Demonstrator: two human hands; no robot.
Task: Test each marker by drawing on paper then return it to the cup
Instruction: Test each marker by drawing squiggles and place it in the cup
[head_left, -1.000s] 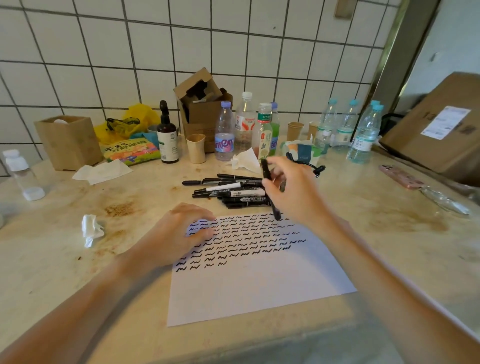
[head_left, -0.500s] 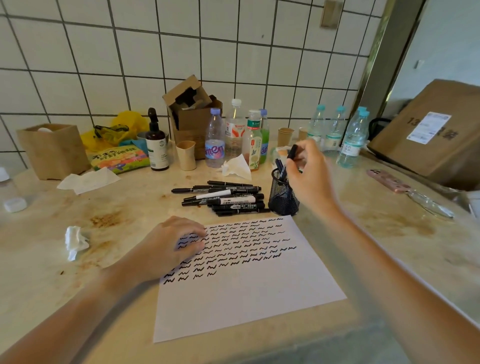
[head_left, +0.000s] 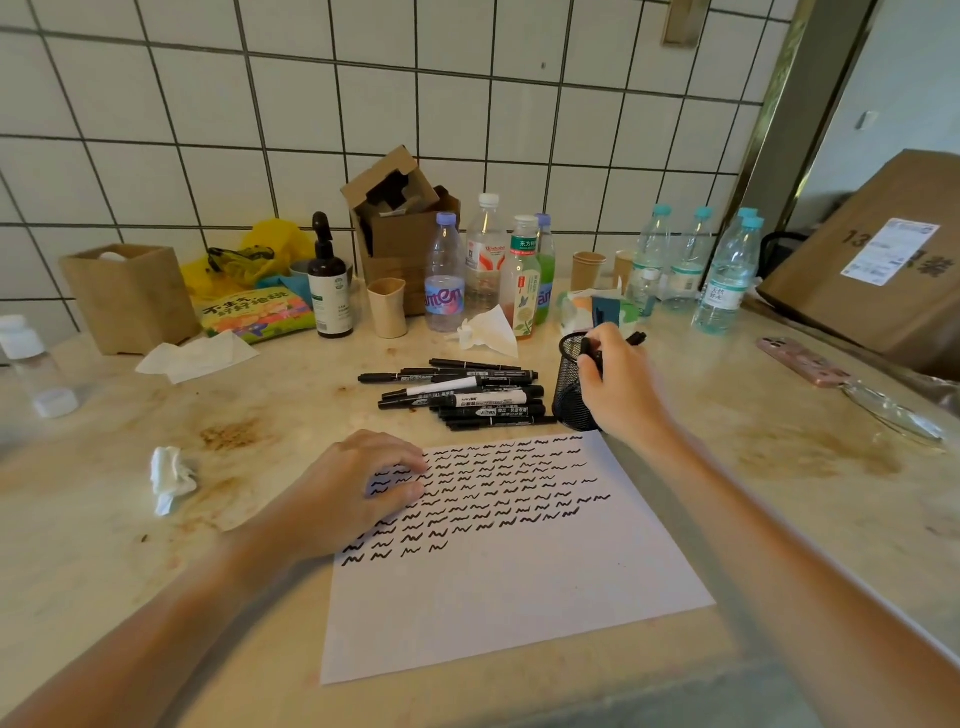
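Observation:
A white paper sheet with rows of black squiggles lies in front of me. My left hand rests on its upper left corner and holds it down. Behind the sheet stands a black mesh cup, with several black markers lying in a pile to its left. My right hand is at the cup's rim, fingers curled round a black marker that dips into the cup. Another marker end pokes out beyond the knuckles.
Along the tiled wall stand several plastic bottles, a brown spray bottle, paper cups and an open cardboard box. A crumpled tissue lies left; a pink phone and a large carton are right.
My right hand carried the marker from the paper back to the mesh cup and lowered it to the rim. My left hand stayed on the paper.

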